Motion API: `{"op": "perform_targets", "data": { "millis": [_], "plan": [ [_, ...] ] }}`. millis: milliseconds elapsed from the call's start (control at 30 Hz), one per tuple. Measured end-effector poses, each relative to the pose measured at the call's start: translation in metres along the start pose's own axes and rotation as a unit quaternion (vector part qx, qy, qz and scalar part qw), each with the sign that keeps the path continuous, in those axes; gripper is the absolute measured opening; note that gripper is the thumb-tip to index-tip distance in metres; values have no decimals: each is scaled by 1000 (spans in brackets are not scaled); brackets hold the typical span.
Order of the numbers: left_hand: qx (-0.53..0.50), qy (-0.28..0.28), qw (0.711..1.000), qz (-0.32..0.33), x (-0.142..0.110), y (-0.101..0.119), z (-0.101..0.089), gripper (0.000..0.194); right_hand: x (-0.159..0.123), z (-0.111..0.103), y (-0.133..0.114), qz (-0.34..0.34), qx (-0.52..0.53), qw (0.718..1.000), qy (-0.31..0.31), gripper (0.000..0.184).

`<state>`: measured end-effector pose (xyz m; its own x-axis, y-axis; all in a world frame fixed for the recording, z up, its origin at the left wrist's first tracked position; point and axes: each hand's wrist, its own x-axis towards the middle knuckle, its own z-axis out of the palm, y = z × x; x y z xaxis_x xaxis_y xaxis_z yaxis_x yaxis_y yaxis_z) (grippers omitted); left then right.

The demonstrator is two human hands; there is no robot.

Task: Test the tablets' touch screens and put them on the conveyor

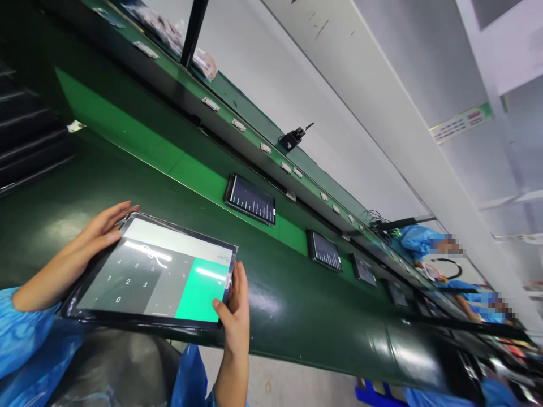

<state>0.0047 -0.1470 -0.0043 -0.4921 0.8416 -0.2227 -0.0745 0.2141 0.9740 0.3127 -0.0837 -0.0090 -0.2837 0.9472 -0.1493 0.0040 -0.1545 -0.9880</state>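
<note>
Tablet [139,282], calculator on screen, sits lower left of frame, hiding part of the desk [271,316]. Left hand [99,234] clamped on its upper-left corner; right hand [236,308] clamped on its right edge, thumb over green area. Frame centre: second tablet [251,200] on green strip [195,175]. Above it: black plug [292,138]. Upper left: post [194,34] partly blocks plastic bags [163,28].

Held tablet [156,277]: 1. Other tablets [252,199], at 2–3 o'clock from it: at least 4. Black adapter [292,139]: 1. Wearer's hands [237,314]: 2.
</note>
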Motion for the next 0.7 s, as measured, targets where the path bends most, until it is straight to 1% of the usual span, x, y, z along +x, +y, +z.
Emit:
{"op": "perform_targets", "data": {
  "millis": [67, 133, 167, 200, 267, 333, 367, 433, 500, 600, 633, 700],
  "plan": [
    [-28, 17, 999, -16, -3, 4, 2, 62, 2, 2, -2, 13, -5, 1000, 23, 78],
    [-28, 25, 999, -22, -5, 5, 3, 61, 4, 3, -4, 22, -18, 999, 46, 74],
    [-23, 28, 999, -21, -6, 5, 2, 63, 4, 2, -5, 23, -24, 998, 47, 73],
    [-18, 30, 999, -21, -6, 4, 1, 65, 3, 2, -5, 21, -24, 999, 40, 73],
    [-12, 31, 999, -29, -7, -1, -2, 68, 0, -1, -6, 12, -16, 1000, 5, 75],
    [-16, 31, 998, -47, -9, -8, -6, 68, -2, -4, -6, 4, -14, 1000, -27, 79],
    [-20, 28, 998, -57, -11, -12, -9, 68, -2, -4, -6, 3, -17, 999, -33, 80],
    [-17, 24, 997, -73, -14, -21, -16, 70, -1, -3, -6, 8, -23, 1000, -17, 77],
    [8, 28, 997, -74, -18, -30, -23, 68, 1, 1, -7, 11, -25, 1000, 14, 71],
    [53, 30, 997, -55, -26, -48, -32, 55, 3, 8, -8, 14, -24, 999, 35, 66],
    [59, 23, 997, -48, -29, -54, -33, 50, 3, 11, -7, 21, -24, 999, 42, 64],
    [57, 18, 997, -38, -36, -64, -30, 45, 1, 15, -4, 30, -29, 996, 78, 62]
  ]
}}
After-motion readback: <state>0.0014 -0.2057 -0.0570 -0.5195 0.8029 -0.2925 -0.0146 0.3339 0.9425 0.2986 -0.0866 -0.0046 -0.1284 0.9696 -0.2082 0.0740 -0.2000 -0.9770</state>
